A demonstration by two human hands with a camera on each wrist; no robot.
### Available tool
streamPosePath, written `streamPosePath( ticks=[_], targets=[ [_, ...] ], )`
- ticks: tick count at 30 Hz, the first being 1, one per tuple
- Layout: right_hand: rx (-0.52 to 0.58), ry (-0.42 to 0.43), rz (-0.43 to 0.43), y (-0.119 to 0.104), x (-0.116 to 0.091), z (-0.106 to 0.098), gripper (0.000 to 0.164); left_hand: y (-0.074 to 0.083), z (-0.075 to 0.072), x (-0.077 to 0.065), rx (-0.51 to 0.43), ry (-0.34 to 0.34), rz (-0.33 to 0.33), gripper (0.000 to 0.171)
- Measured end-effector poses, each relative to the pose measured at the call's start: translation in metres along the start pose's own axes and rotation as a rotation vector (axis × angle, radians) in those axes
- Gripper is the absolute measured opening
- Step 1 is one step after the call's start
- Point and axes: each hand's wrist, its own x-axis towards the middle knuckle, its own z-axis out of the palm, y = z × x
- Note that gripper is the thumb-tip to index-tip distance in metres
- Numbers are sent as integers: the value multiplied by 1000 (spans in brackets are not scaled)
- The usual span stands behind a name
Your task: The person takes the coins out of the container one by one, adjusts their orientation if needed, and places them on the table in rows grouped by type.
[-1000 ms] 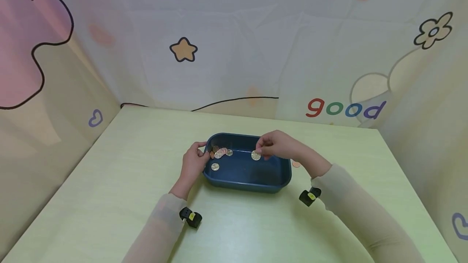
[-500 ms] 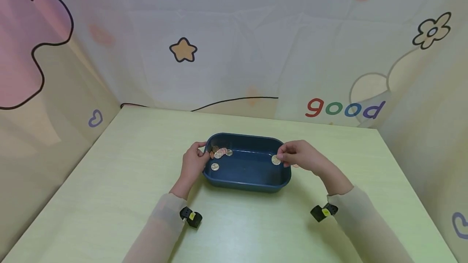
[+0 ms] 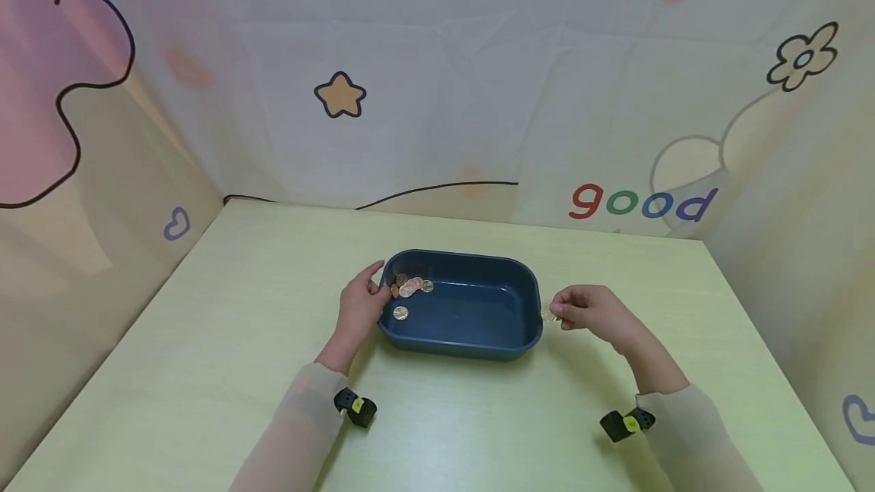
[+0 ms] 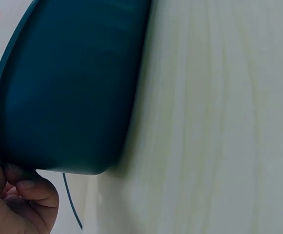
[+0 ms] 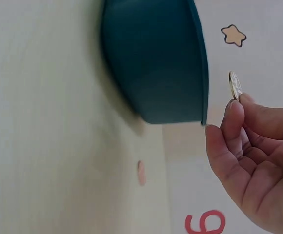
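A dark blue rectangular tub (image 3: 472,348) stands on the table. At its left end, my left hand (image 3: 361,306) grips the rim with the thumb over the edge; the left wrist view shows the curled fingers (image 4: 41,192) at the tub's corner. Just outside the right rim, my right hand (image 3: 595,313) pinches a silvery coin (image 5: 234,85) between thumb and forefinger, edge-on in the right wrist view. Inside the tub, several copper and silvery coins (image 3: 408,288) cluster in the far left corner. One silvery coin (image 3: 401,313) lies apart, nearer the front.
A copper coin (image 5: 141,173) lies on the table beyond the tub's right end, seen in the right wrist view. The pale wooden table (image 3: 205,370) meets a printed cloth backdrop (image 3: 437,112) at the back and both sides.
My right hand has carried the silvery coin from over the tub's middle rightward, past the right rim. My left hand stays on the left rim, and the coins in the tub have not moved.
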Motion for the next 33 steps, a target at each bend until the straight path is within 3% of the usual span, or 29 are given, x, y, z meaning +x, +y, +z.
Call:
streamPosePath(
  ticks=[6,15,33],
  targets=[
    [6,-6,78,20,-4,-2,31,-1,-1,2,6,-29,0,54],
    [33,-51,129,46,-1,-1,24,-2,-1,3,-13,-29,-3,54],
    [-98,-1,157,51,2,7,22,0,-2,2,-10,-44,-19,54]
  ],
)
